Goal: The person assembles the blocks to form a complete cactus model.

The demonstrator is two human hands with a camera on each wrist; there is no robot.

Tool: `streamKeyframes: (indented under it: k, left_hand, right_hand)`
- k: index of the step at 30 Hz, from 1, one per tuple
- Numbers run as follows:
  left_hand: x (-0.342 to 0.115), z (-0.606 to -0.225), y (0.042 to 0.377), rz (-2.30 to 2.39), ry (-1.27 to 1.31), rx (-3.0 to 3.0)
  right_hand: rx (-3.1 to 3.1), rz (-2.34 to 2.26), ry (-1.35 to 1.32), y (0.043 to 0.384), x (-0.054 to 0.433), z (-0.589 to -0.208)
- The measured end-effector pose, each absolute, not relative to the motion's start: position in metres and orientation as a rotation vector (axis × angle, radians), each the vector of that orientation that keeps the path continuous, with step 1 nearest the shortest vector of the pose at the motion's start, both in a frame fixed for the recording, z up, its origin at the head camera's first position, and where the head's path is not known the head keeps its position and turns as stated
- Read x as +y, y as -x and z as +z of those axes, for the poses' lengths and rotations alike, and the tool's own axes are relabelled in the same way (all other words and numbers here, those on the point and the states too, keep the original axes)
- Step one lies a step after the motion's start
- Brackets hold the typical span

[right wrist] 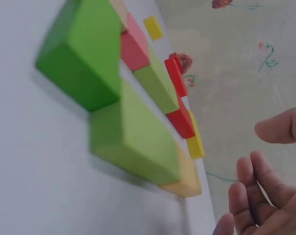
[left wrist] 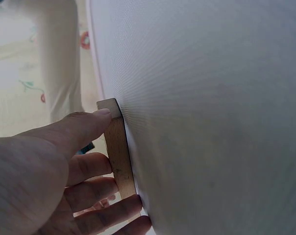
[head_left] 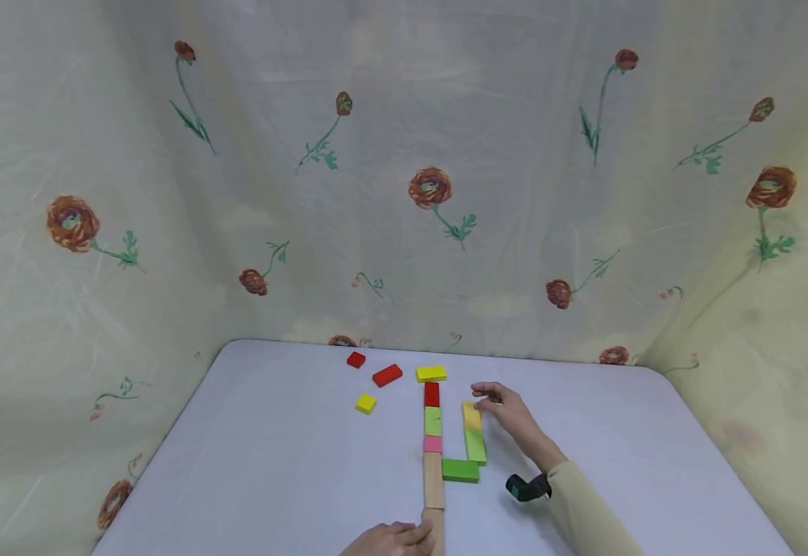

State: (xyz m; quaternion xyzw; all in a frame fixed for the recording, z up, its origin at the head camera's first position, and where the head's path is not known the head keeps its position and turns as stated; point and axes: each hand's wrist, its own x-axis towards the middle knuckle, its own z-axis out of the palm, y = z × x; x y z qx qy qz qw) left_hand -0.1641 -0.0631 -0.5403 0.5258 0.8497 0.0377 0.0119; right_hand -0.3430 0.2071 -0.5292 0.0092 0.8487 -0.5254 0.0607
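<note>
At the near end of a straight column of blocks, my left hand (head_left: 392,539) touches a plain wooden block (left wrist: 119,156). In the left wrist view, the thumb lies at the block's end and the fingers rest along its side. My right hand (head_left: 511,413) hovers with its thumb and fingers apart, nothing between them, by a pale orange block (head_left: 472,414). That block lies end to end with a light green block (right wrist: 148,144). A dark green block (head_left: 460,471) joins this short row to the column, beside another wooden block (head_left: 433,480).
Farther up the column are a pink block (head_left: 432,444), a second light green block (head_left: 433,422), a red block (head_left: 432,394) and a crosswise yellow block (head_left: 431,374). Loose to the left lie two red blocks (head_left: 387,376) and a small yellow block (head_left: 365,403). Flowered curtain (head_left: 376,232) surrounds the white table (head_left: 272,463).
</note>
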Motion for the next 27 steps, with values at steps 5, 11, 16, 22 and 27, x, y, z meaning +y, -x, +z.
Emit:
streamKeyframes:
  k: [5,11,16,22,27]
  left_hand:
    - [-0.063,-0.541,0.164,0.224,-1.552,2.637]
    - [-0.062,-0.539,0.163,0.254,-1.521,2.627]
    - [-0.059,-0.536,0.162,0.317,-1.411,2.582]
    - [-0.06,-0.533,0.164,0.349,-1.308,2.575]
    - [-0.06,-0.533,0.166,0.358,-1.33,2.595]
  right_hand:
    - [2.537,-1.596,-0.065,0.33,0.214,-0.541]
    - [2.58,-1.56,-0.051,0.317,0.215,-0.551]
    - [2.626,-1.522,-0.022,0.313,0.213,-0.559]
    - [2.656,-1.513,0.012,0.312,0.212,-0.563]
    - [2.677,-1.512,0.02,0.313,0.21,-0.564]
